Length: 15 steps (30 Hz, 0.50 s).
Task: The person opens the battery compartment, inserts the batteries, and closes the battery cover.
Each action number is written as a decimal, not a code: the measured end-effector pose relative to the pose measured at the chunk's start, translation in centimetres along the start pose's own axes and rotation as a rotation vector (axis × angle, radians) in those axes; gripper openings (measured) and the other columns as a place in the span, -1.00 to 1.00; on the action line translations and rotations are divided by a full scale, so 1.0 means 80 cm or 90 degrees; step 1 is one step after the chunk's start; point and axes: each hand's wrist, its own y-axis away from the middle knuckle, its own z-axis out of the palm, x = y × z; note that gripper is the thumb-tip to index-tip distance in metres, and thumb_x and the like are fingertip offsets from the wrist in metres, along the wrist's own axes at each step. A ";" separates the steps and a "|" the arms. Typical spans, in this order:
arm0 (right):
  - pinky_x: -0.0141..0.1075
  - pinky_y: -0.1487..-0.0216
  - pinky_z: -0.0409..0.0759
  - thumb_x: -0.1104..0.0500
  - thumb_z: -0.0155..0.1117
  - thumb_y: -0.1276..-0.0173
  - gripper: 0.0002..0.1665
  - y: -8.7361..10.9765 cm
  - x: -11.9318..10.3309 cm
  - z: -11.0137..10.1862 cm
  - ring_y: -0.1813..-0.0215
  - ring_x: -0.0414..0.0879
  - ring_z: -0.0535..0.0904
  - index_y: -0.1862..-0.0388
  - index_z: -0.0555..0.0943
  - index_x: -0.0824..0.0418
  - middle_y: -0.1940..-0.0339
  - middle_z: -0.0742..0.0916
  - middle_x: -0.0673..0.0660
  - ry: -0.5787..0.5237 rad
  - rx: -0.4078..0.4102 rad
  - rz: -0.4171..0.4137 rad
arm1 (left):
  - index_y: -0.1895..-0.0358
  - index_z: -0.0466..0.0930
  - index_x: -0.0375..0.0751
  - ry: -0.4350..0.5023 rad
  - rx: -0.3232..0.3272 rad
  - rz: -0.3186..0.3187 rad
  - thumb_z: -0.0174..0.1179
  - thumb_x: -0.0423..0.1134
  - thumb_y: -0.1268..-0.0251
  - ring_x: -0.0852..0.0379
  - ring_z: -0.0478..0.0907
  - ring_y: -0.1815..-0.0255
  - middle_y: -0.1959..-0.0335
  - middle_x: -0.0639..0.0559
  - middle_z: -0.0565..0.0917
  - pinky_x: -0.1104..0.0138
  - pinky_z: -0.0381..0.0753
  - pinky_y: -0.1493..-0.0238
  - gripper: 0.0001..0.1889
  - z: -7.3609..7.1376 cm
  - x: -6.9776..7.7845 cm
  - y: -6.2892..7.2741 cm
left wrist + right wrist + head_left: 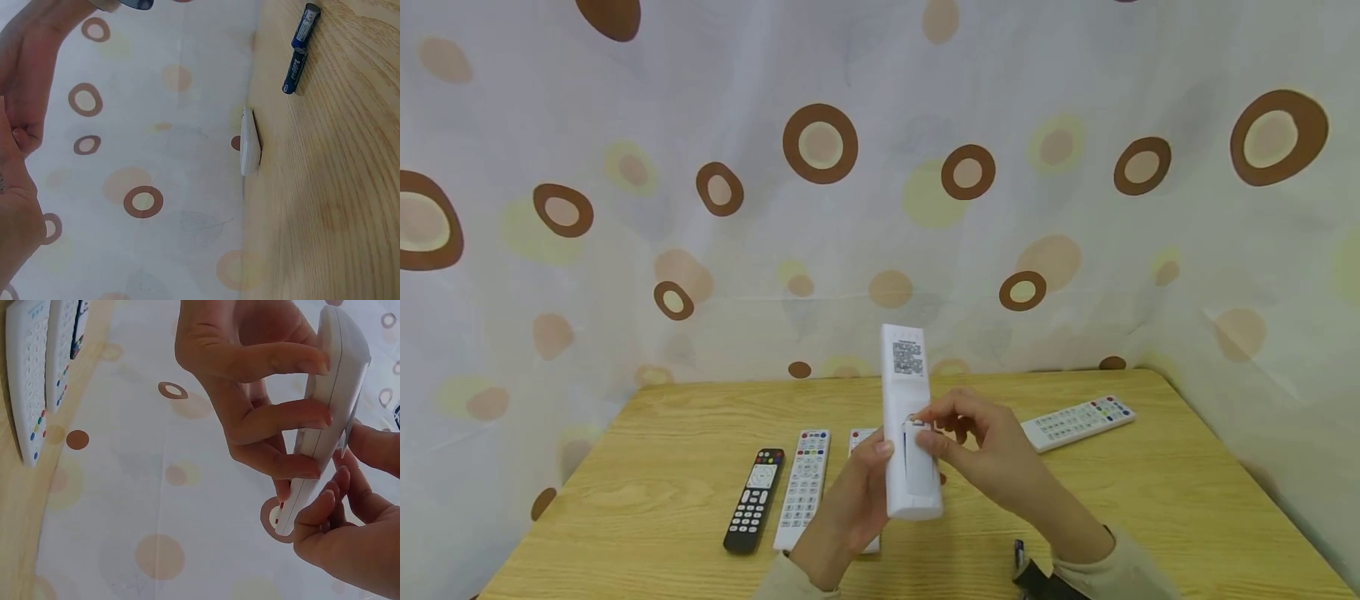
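My left hand (856, 492) grips a white remote control (895, 400), held tilted up above the table with its back toward me. On that back are a printed label (908, 358) and a battery cover (920, 467). My right hand (1000, 450) pinches the cover's upper end between thumb and fingers. In the right wrist view, the cover (350, 428) stands slightly raised from the remote's body (337, 369), and left-hand fingers wrap the far side. The inside of the battery compartment is hidden.
On the wooden table (685, 433) lie a black remote (754, 500), a white remote (805, 483), another white one (872, 546) partly behind my left hand, and a white remote (1078, 422) at right. Two batteries (301, 47) lie nearby. A patterned curtain (880, 233) hangs behind.
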 end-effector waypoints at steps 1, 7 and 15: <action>-0.38 0.36 0.39 0.27 0.35 -0.26 -0.89 0.001 0.000 0.001 0.32 -0.14 0.40 0.24 0.65 0.12 0.28 0.63 0.00 0.013 0.009 -0.011 | -0.24 0.30 -0.13 -0.005 0.001 0.002 -0.09 -0.05 -0.35 0.15 0.53 0.04 0.03 0.04 0.54 0.28 0.56 -0.02 -0.55 0.001 0.000 0.000; -0.38 0.36 0.38 0.25 0.38 -0.24 -0.85 0.006 -0.001 0.005 0.30 -0.14 0.38 0.22 0.66 0.06 0.30 0.57 -0.02 0.058 0.048 -0.023 | -0.24 0.33 -0.10 0.000 0.000 0.001 -0.06 -0.06 -0.33 0.17 0.52 0.02 0.01 0.05 0.55 0.27 0.54 -0.05 -0.56 0.004 0.002 0.001; -0.41 0.37 0.36 0.18 0.43 -0.21 -0.54 0.005 -0.005 0.003 0.26 -0.05 0.35 0.05 0.38 0.23 0.32 0.44 0.10 0.025 0.037 0.078 | -0.20 0.40 -0.07 0.013 -0.042 0.025 0.02 -0.04 -0.33 0.19 0.54 0.04 0.04 0.07 0.58 0.29 0.56 -0.02 -0.59 0.002 -0.001 -0.001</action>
